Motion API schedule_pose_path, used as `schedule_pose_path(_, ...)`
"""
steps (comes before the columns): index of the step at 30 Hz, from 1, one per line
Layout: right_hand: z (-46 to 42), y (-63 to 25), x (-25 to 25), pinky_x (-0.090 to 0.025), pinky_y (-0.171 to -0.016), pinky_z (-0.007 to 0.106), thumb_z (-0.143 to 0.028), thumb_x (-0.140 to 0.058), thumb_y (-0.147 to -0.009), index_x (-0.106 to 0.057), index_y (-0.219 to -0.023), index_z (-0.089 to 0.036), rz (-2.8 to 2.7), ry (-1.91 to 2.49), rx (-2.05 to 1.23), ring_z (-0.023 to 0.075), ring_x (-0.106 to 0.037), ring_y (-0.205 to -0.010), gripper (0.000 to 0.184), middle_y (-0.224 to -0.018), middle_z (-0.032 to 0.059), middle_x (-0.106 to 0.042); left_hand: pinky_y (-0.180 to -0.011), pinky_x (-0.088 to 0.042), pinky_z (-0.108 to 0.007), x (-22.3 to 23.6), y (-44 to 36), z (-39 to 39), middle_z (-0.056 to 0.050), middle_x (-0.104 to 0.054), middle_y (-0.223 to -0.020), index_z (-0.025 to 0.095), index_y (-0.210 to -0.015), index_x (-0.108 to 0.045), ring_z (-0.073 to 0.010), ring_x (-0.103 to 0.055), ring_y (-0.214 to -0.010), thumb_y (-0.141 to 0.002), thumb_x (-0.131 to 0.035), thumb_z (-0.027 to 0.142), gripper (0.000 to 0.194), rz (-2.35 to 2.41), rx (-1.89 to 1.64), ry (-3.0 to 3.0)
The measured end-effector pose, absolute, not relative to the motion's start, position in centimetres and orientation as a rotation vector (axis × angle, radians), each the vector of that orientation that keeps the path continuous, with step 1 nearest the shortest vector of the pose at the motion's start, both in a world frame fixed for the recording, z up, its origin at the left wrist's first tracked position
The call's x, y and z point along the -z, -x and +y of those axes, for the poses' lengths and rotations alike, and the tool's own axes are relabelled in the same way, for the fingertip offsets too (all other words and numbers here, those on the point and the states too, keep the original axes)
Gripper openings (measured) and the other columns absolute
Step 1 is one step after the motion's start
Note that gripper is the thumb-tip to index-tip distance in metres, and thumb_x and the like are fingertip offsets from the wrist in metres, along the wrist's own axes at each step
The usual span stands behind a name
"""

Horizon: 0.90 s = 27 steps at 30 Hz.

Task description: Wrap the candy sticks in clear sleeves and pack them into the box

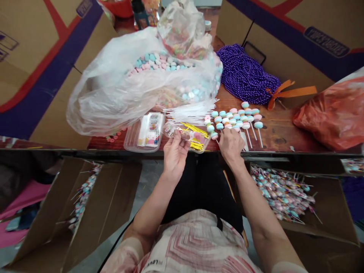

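Note:
My left hand [175, 153] pinches a small clear printed plastic bag [170, 130] between thumb and fingers. Beneath it sits a clear plastic tray [202, 149] with yellow twist ties [196, 145]. My right hand [231, 144] is closed, knuckles up, among the sticks of candy pops [235, 116] in pink, blue and white, laid in rows on the table. One candy pop [210, 129] lies tilted at the left of that hand, its stick running toward the curled fingers. My fingertips there are partly hidden.
White sticks [190, 112] lie behind the tray, beside a lidded tub [127, 142] of printed bags [150, 129]. A large plastic bag of candies [113, 83], purple bead strands [244, 74] and a red bag [330, 113] stand around. Open boxes [327, 204] of wrapped pops sit below.

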State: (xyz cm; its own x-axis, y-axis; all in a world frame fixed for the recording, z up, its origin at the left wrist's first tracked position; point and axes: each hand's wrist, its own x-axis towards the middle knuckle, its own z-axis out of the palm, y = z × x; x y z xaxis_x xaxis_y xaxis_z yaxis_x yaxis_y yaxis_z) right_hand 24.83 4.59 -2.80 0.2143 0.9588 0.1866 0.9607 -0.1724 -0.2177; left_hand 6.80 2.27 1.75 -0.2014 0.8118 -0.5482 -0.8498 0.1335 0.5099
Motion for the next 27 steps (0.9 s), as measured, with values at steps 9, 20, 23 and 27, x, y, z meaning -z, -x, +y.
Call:
schedule_pose_path(9,-1.0,-25.6,0.8,-0.044,-0.066,0.028,-0.029,-0.060,-0.091,-0.063,-0.081,-0.020,-1.291,1.537,-0.270,0.0156,-0.057,-0.067,0.014,-0.074,-0.0003,-0.063,-0.063,-0.049,-0.017,-1.3,-6.5,3.6,0.002,-0.068,-0.070,0.014,-0.080,-0.066,-0.0052,-0.062,-0.062,-0.089,-0.071,0.018,0.011,0.965,-1.508,0.127)
schedule_pose_path(20,-5.5,-26.1,-0.4,-0.050,-0.070,0.033,-0.020,-0.059,-0.094,-0.067,-0.085,-0.022,-1.567,1.395,-0.161,0.0175,-0.063,-0.072,0.012,-0.078,0.0031,-0.069,-0.065,-0.049,-0.020,-0.9,-7.7,3.1,0.002,-0.067,-0.072,0.015,-0.081,-0.065,-0.0065,-0.062,-0.063,-0.074,-0.085,0.027,0.025,0.994,-1.485,-0.023)
schedule_pose_path(23,-5.5,-26.6,-0.5,-0.050,-0.073,0.033,-0.018,-0.059,-0.094,-0.067,-0.087,-0.023,-1.648,1.375,-0.118,0.0184,-0.065,-0.075,0.011,-0.080,0.0037,-0.070,-0.064,-0.048,-0.020,-0.9,-7.7,2.9,0.003,-0.065,-0.071,0.016,-0.081,-0.064,-0.0063,-0.063,-0.062,-0.069,-0.088,0.031,0.030,1.003,-1.499,-0.082)
schedule_pose_path(27,-5.7,-27.0,-0.8,-0.051,-0.077,0.033,-0.016,-0.060,-0.093,-0.066,-0.088,-0.023,-1.693,1.363,-0.061,0.0187,-0.066,-0.079,0.011,-0.083,0.0044,-0.070,-0.059,-0.048,-0.019,-1.0,-7.4,3.0,0.004,-0.064,-0.067,0.016,-0.080,-0.064,-0.0081,-0.065,-0.059,-0.066,-0.090,0.032,0.034,1.024,-1.454,-0.164)
